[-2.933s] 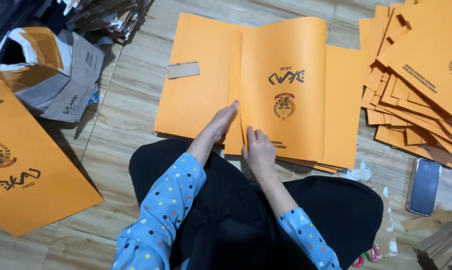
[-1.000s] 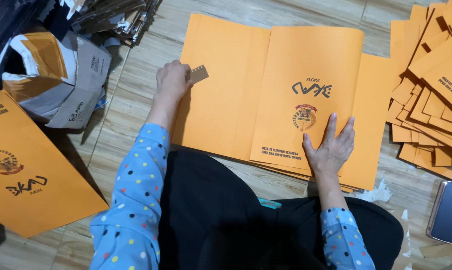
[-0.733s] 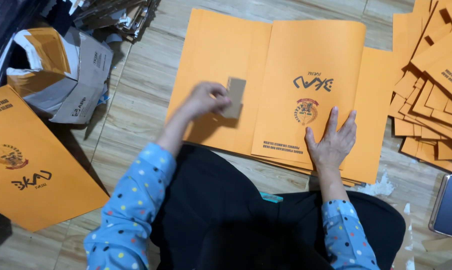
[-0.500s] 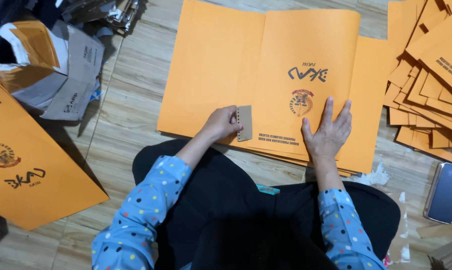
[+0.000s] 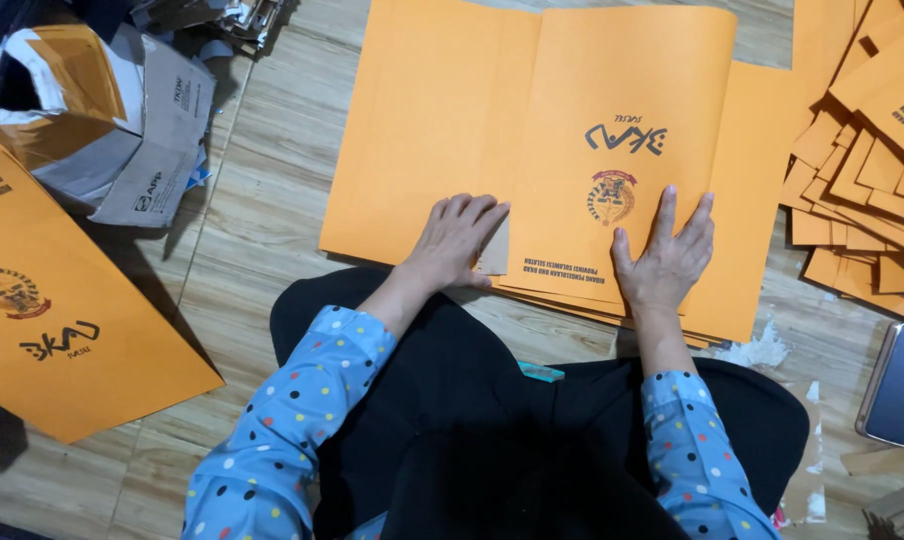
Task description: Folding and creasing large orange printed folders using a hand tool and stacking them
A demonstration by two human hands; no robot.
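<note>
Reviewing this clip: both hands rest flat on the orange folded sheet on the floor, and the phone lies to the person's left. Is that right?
Not quite. The head view shows the phone on the person's right, past the stack of orange pieces. The rest holds: the left hand and right hand rest on the orange folded sheet.

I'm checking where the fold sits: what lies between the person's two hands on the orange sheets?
In the head view, between the left hand and right hand lies only the folded orange flap with its printed emblem.

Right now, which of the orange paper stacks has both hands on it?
The middle stack, directly ahead: the left hand presses a small grey card onto it and the right hand lies flat. The stacks at far left and far right lie untouched.
</note>
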